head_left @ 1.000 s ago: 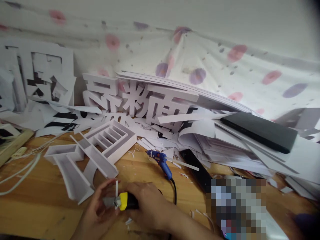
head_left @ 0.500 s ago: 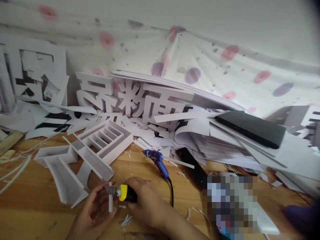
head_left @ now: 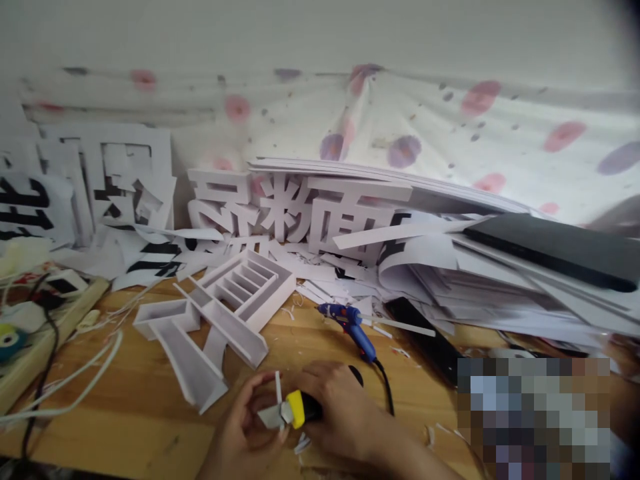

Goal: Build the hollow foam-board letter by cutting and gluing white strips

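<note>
My right hand point(head_left: 340, 413) is closed around a utility knife with a yellow and black handle point(head_left: 299, 408), its grey blade end pointing left. My left hand point(head_left: 245, 427) pinches a thin white foam strip point(head_left: 278, 390) that stands upright against the blade. Both hands are low over the wooden table point(head_left: 125, 427), near its front edge. Small white offcuts point(head_left: 301, 443) lie just under the knife. A white foam channel letter point(head_left: 220, 313) with open compartments lies on the table just behind and left of my hands.
A blue glue gun point(head_left: 350, 323) with a black cord lies behind my right hand. White foam characters point(head_left: 300, 213) lean against a spotted cloth. A heap of white sheets point(head_left: 475, 280) and a black board point(head_left: 555, 247) fills the right. White cables point(head_left: 65, 387) trail at left.
The view has swung left and down, showing more cables and boxes at the left. My hands keep the knife and strip, and the strip now stands above the blade.
</note>
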